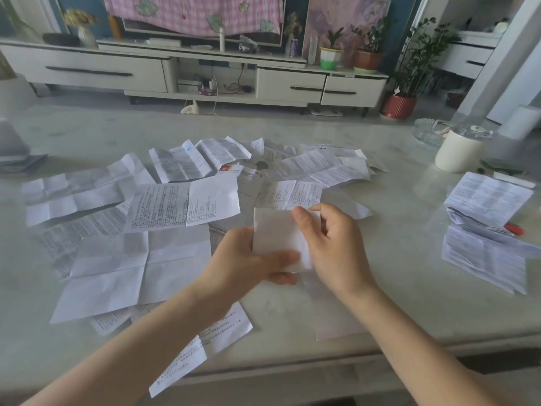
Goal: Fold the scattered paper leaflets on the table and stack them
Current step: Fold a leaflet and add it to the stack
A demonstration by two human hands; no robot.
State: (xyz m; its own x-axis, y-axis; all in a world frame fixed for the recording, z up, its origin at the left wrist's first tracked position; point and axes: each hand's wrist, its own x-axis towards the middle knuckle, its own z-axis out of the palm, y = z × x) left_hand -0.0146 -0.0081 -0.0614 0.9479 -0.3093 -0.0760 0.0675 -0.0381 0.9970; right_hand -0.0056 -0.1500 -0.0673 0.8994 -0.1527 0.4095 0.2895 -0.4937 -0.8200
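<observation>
A small folded white leaflet [276,234] is held above the table's middle by both hands. My left hand [248,262] grips its lower left edge, thumb across the front. My right hand [333,244] pinches its upper right edge with thumb and forefinger. Several unfolded printed leaflets [181,206] lie scattered over the pale marble table [395,288], from the left side to the back middle. One large creased sheet [131,271] lies just left of my left wrist. A stack of folded leaflets [486,230] sits at the right edge.
A white lidded cup [456,150] and a glass ashtray [430,133] stand at the back right. A red lighter [513,229] lies by the stack. A grey folded item [14,150] sits at the far left. A TV cabinet and potted plants are beyond the table.
</observation>
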